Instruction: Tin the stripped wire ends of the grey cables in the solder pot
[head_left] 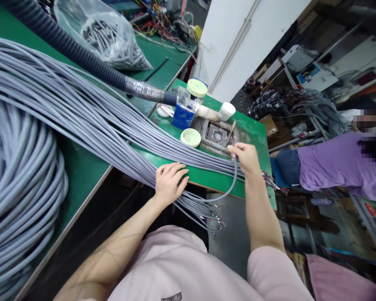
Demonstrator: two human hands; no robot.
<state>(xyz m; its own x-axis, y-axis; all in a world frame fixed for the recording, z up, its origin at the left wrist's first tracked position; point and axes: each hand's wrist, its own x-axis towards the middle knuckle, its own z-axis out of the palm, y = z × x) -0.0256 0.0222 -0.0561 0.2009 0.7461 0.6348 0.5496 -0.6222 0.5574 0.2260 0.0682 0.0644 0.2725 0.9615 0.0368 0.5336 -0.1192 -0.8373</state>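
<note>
My right hand (245, 156) pinches one grey cable (234, 179) near its end, with coloured wire ends showing above the fingers. That end is beside a square metal pot (218, 134) that looks like a solder pot. A thin brown stick (231, 130) slants over the pot's near right side; whether my fingers also touch it I cannot tell. My left hand (171, 182) lies with fingers outstretched on the lower cable bundle (141, 165) at the table edge. Past it, several stripped cable ends (214, 219) hang below the table.
A larger grey cable bundle (163, 140) crosses the green table (258, 138). Round the pot stand a pale green lid (190, 138), a white jar (227, 111), a blue box (183, 117) and a ribbed hose (113, 77). A person in purple (332, 165) is at the right.
</note>
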